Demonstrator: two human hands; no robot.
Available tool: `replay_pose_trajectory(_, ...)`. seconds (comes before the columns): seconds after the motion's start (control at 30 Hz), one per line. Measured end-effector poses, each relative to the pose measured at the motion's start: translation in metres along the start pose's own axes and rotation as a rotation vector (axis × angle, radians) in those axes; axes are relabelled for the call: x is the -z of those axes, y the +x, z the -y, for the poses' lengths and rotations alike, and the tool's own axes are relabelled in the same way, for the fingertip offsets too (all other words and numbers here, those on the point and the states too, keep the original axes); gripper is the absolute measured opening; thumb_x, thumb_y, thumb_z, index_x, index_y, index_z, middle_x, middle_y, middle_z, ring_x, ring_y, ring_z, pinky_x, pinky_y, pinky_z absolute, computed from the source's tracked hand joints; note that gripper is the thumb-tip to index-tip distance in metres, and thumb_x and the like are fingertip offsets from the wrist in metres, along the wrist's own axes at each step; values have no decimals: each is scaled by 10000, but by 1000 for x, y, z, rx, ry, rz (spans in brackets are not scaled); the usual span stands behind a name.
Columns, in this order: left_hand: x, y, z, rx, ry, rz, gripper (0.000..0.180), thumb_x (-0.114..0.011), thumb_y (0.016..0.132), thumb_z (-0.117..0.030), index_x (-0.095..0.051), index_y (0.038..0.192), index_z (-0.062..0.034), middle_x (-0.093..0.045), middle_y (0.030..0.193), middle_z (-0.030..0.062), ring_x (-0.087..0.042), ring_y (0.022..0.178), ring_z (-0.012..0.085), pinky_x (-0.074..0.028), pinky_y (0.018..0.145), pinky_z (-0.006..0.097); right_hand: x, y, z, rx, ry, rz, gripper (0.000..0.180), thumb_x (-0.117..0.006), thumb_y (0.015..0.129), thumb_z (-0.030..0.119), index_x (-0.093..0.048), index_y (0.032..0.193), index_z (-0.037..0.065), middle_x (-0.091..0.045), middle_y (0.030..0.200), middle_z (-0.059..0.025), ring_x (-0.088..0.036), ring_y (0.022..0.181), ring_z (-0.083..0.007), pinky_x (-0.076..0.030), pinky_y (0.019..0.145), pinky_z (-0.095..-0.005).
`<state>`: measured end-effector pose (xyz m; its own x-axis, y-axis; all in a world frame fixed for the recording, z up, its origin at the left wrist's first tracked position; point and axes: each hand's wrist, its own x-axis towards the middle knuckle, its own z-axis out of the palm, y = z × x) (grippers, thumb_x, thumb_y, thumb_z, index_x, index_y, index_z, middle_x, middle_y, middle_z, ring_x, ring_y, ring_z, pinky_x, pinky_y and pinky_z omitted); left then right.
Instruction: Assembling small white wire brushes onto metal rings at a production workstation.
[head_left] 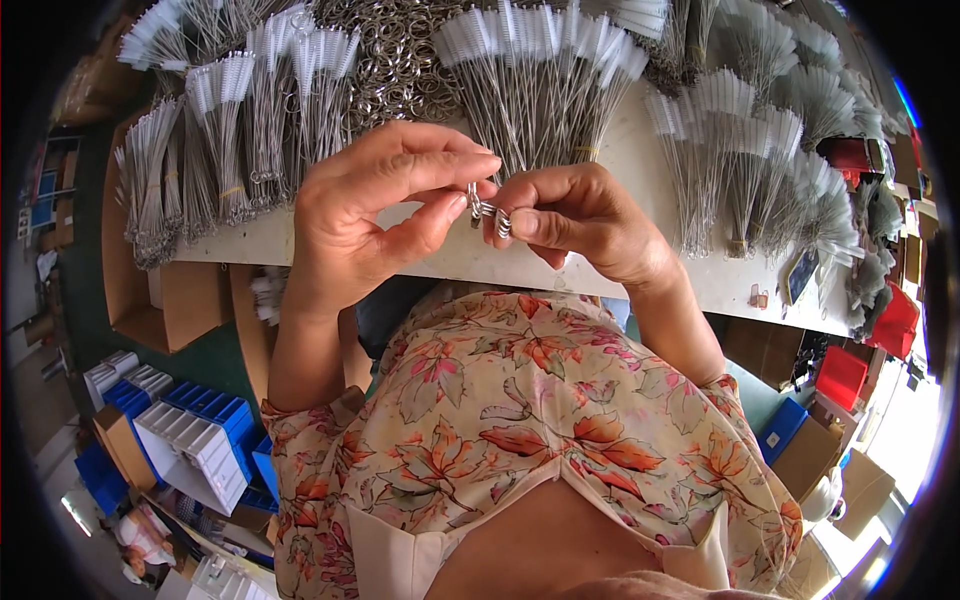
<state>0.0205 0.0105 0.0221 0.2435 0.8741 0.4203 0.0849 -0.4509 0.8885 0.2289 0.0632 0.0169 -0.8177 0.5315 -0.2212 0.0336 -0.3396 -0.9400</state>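
Nearest my view is the blouse (540, 400); past it, the left hand (365, 200) and right hand (595, 220) both pinch metal rings (503, 223) above the table (720, 285). Down left I see a box (190, 305) and white bin (185, 455), contents unclear.

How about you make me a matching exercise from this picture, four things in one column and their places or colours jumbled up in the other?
Column one:
1. Small metal pieces
2. Loose metal rings
3. Brush bristles
4. Open cardboard box

Column two:
A. Lower than the tabletop, on the picture's left
B. White
C. At the fingertips of the left hand and right hand
D. Heaped between brush bundles

Right pairs: 1-C, 2-D, 3-B, 4-A.
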Motion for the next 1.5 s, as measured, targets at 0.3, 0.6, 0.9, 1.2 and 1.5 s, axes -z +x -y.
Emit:
replay_pose_trajectory(0.3,-4,4,-3,-16,44,-13,313,-513,730,138,-608,1017,56,-558,1032,205,-629,848,270,-558,734,319,1,-1,1,-22,-2,-13,208,-583,872,216,-635,844,16,-557,683,21,-442,577,-36,-364,504,-192)
replay_pose_trajectory(0.6,-3,4,1,-91,92,7,331,-506,722,149,-603,1027,63,-573,1014,207,-630,837,256,-553,722,321,0,-2,0,-33,25,0,192,-586,870,206,-635,850,22,-568,695,21,-450,582,-31,-366,504,-187)
replay_pose_trajectory(0.9,-15,12,-20,-215,326,-198,327,-552,700,146,-566,1027,138,-582,1016,230,-618,871,234,-544,738,291,-23,-4,35,297,-131,-333,176,-630,842,190,-650,884,20,-561,654,28,-465,557,-25,-366,480,-175)
replay_pose_trajectory(1.2,-6,20,-33,-158,424,-165,304,-573,712,103,-603,1014,99,-618,991,182,-605,815,143,-483,657,201,-17,5,47,314,-187,-262,136,-652,804,91,-634,874,-24,-581,694,-17,-452,516,-34,-350,429,-173)
replay_pose_trajectory(1.5,-6,21,-28,-120,247,-170,316,-515,702,133,-585,1011,126,-614,992,195,-613,822,158,-484,703,209,-9,4,49,258,-230,-186,130,-668,787,88,-635,859,-16,-593,680,-16,-472,503,-28,-370,411,-170)
